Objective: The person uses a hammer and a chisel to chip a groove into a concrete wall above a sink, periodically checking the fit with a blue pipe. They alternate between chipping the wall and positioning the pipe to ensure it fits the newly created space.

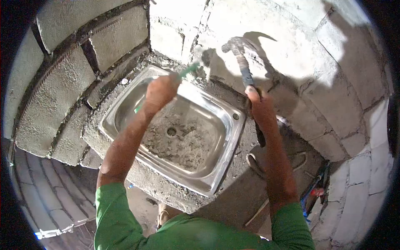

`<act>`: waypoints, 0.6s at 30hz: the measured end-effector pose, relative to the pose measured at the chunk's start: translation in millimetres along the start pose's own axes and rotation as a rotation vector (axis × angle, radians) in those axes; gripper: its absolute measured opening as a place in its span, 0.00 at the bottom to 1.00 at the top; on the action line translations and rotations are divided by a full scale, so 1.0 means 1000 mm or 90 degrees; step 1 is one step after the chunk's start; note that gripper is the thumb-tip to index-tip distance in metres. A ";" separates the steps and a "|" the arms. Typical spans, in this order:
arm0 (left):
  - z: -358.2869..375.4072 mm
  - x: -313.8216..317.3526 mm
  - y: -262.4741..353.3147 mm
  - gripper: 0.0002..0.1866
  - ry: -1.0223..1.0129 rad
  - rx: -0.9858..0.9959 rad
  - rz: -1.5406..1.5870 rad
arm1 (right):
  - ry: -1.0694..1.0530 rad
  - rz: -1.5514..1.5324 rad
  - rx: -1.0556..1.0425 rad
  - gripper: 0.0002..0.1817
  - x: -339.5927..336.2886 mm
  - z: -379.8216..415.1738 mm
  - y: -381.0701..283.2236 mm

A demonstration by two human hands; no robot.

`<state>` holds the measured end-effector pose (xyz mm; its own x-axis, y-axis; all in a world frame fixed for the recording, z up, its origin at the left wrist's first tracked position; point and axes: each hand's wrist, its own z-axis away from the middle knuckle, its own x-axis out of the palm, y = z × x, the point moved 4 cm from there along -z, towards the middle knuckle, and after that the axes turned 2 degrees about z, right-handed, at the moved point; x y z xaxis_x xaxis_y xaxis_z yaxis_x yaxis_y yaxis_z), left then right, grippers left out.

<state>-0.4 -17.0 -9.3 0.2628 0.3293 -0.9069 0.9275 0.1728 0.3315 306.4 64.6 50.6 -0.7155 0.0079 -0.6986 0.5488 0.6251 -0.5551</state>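
Note:
My left hand (161, 92) is closed around a slim green chisel (188, 70), held above the back left of the steel sink (228, 156). Its far end points at a rough, chipped patch (207, 57) where the block wall (287, 46) meets the ledge. In my right hand (260, 102) is a claw hammer (243, 66), gripped by its dark handle with the head raised before the wall, right of the chisel. Mortar rubble (179, 146) lies in the sink bowl around the drain hole (171, 131).
Rough block walls rise at the left and back. Right of the sink, a pale cord or hose (254, 163) loops near the ledge. Blue and red items (317, 192) sit low at the right. My foot (163, 214) shows below the ledge.

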 end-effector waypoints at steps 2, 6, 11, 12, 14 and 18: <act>-0.005 -0.012 -0.008 0.19 0.052 -0.048 0.069 | -0.068 -0.215 0.230 0.20 -0.010 0.018 -0.007; -0.032 -0.037 0.014 0.23 0.217 -0.013 0.202 | -0.006 -0.281 0.228 0.19 -0.030 0.033 -0.028; -0.048 -0.015 0.044 0.22 0.261 -0.068 0.314 | 0.029 -0.260 0.092 0.15 -0.062 0.032 -0.058; -0.050 -0.009 0.047 0.21 0.271 -0.087 0.309 | 0.005 -0.223 0.099 0.14 -0.067 0.033 -0.066; -0.051 0.006 0.054 0.20 0.278 -0.107 0.308 | -0.034 -0.200 0.140 0.11 -0.072 0.035 -0.070; -0.054 0.030 0.059 0.17 0.354 -0.098 0.280 | 0.011 -0.029 0.025 0.13 -0.067 0.032 -0.050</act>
<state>47.4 53.0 -2.9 0.3909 0.8150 -0.4277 0.7081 0.0306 0.7055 340.4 7.9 110.4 -0.7468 -0.0062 -0.6650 0.5323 0.5939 -0.6033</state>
